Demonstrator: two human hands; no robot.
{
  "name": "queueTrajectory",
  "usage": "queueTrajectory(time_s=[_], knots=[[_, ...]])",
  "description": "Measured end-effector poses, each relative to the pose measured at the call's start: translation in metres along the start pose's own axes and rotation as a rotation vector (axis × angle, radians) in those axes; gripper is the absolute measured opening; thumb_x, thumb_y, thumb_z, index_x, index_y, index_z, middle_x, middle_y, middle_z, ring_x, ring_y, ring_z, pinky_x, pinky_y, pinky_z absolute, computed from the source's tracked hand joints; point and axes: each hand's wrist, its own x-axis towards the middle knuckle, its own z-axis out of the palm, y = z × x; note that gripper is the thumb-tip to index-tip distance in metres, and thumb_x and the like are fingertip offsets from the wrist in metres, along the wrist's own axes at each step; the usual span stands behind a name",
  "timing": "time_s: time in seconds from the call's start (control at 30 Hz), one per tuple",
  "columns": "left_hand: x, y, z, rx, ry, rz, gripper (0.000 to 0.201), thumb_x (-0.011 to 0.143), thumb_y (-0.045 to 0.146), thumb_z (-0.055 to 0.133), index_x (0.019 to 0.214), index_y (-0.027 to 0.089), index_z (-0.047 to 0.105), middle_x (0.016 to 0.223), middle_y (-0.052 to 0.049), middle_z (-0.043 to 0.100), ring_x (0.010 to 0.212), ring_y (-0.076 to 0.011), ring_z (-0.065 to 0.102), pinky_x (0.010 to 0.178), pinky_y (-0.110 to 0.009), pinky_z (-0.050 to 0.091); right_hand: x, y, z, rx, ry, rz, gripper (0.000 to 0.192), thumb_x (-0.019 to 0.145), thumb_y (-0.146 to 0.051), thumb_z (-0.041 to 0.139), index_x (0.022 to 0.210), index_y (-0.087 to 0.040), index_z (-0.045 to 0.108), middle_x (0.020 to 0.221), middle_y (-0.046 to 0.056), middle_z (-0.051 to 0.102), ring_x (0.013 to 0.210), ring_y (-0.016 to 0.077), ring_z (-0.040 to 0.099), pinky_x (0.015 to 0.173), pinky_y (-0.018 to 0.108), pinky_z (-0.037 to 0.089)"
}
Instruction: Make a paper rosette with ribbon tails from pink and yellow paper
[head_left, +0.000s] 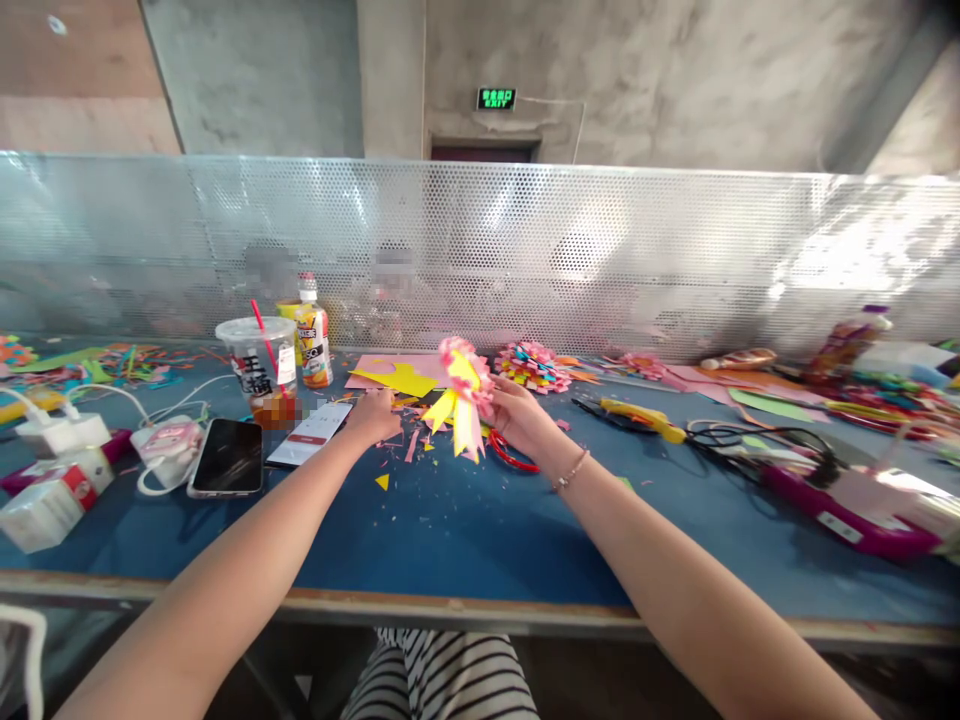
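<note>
Blue felt covers the work table, with a perforated metal screen behind. Over its middle, the right hand holds up one pink-and-yellow paper flower, fingers clamped on its stem side, arm stretched forward. Beside it, the left hand rests knuckles-up on the table, fingers curled over paper scraps. Two phones lie left; one plastic cup and one juice bottle stand behind them.
</note>
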Motion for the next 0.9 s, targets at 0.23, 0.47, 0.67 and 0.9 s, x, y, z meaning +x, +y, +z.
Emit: queueTrajectory(time_s=[0.23,0.47,0.67,0.9], knots=[[0.0,-0.008,0.001,0.034,-0.127,-0.016,0.038,0.065,0.04,0.057,0.096,0.018,0.058,0.093,-0.013,0.066,0.09,-0.0281,0.06,0.07,-0.031,0.043,-0.007,0.023,-0.002,-1.276,-0.08,-0.289,0.045,0.065,-0.014,0.061,0.109,-0.015,0.051,0.105,0.011,0.058,0.093,0.0205,0.057,0.08,0.033,0.045],[0.0,-0.01,0.005,-0.031,-0.096,-0.062,0.056,0.058,0.048,0.063,0.103,0.017,0.053,0.097,-0.013,0.065,0.09,-0.0286,0.06,0.07,-0.032,0.044,-0.008,0.008,0.0,-1.411,0.004,-0.521,0.019,0.075,-0.022,0.055,0.093,-0.018,0.057,0.096,0.007,0.056,0.086,0.0158,0.055,0.079,0.03,0.043],[0.001,-0.006,0.01,-0.158,0.138,0.001,0.049,0.053,0.006,0.061,0.101,0.013,0.053,0.101,-0.012,0.062,0.099,-0.0232,0.056,0.08,-0.029,0.044,-0.006,0.002,0.006,-1.185,0.098,-0.567,0.01,0.072,-0.021,0.058,0.08,-0.018,0.054,0.074,0.001,0.057,0.069,0.0122,0.054,0.066,0.025,0.043],[0.006,-0.002,0.007,-0.377,0.264,-0.112,0.036,0.058,0.004,0.055,0.093,0.014,0.054,0.098,-0.009,0.062,0.096,-0.0199,0.057,0.085,-0.03,0.044,-0.006,0.004,0.005,-1.126,0.074,-0.535,0.01,0.073,-0.026,0.056,0.066,-0.019,0.052,0.068,0.0,0.057,0.063,0.0113,0.051,0.058,0.023,0.04]])
